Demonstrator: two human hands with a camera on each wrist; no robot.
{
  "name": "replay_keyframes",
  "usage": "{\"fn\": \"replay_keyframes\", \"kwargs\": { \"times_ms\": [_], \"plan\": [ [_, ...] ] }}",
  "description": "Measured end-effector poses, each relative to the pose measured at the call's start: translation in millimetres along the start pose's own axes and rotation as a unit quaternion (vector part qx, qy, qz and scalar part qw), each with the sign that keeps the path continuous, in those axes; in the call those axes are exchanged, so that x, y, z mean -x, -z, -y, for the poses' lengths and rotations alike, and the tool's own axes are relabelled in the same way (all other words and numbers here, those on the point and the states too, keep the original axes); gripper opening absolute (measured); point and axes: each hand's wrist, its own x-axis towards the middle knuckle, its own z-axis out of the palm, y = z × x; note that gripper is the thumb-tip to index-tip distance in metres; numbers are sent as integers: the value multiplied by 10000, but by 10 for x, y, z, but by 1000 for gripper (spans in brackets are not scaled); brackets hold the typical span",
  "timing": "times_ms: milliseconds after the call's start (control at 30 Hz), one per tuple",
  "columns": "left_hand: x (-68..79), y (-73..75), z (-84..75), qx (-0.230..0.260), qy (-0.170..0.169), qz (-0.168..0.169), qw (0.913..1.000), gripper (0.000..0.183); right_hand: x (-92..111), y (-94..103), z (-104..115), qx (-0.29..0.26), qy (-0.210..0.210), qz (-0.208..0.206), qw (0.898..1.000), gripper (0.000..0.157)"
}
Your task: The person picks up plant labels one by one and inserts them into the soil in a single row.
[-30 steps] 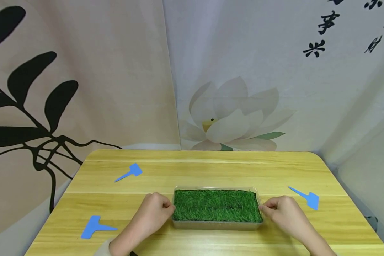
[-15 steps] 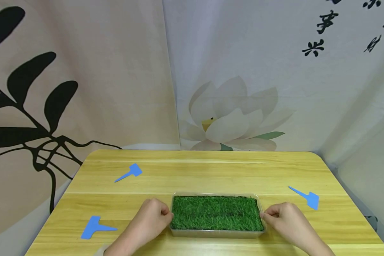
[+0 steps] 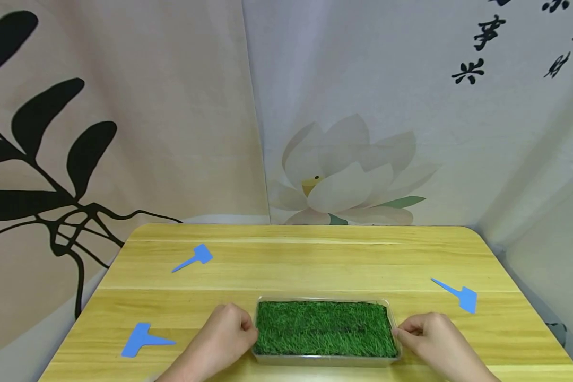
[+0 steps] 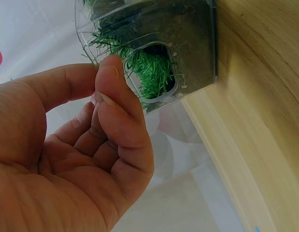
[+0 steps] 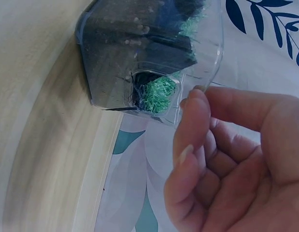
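Note:
A clear plastic box (image 3: 324, 361) stands near the front of the table, with a piece of green artificial grass (image 3: 324, 329) in it. At its left end, my left hand (image 3: 226, 337) pinches the rim between thumb and forefinger. My right hand (image 3: 432, 339) pinches the opposite rim the same way. In the left wrist view, grass shows through a rounded opening in the end wall of the box (image 4: 195, 53). A similar opening appears in the box's other end (image 5: 111, 58) in the right wrist view, where the thumb and forefinger meet at the thin edge.
Three flat blue T-shaped plant labels lie on the wooden table (image 3: 315, 260): one label (image 3: 200, 254) at the back left, another label (image 3: 138, 339) at the front left, a third label (image 3: 467, 298) on the right. Behind the table hangs a printed curtain (image 3: 196, 106).
The box with the grass has come toward me across the table, both hands moving along with it at its ends. The blue labels stay where they were.

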Motion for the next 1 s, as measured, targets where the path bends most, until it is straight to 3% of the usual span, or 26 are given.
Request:
{"fn": "replay_keyframes", "kwargs": {
  "times_ms": [667, 1000],
  "plan": [
    [-29, -16, 41, 117, -116, 81, 9998, 37, -8, -4, -13, -44, -123, -5, 9999, 31],
    [-77, -19, 53, 306, 44, 136, 9994, 36, -29, -4, 1, -123, -312, 15, 9994, 28]
  ]
}}
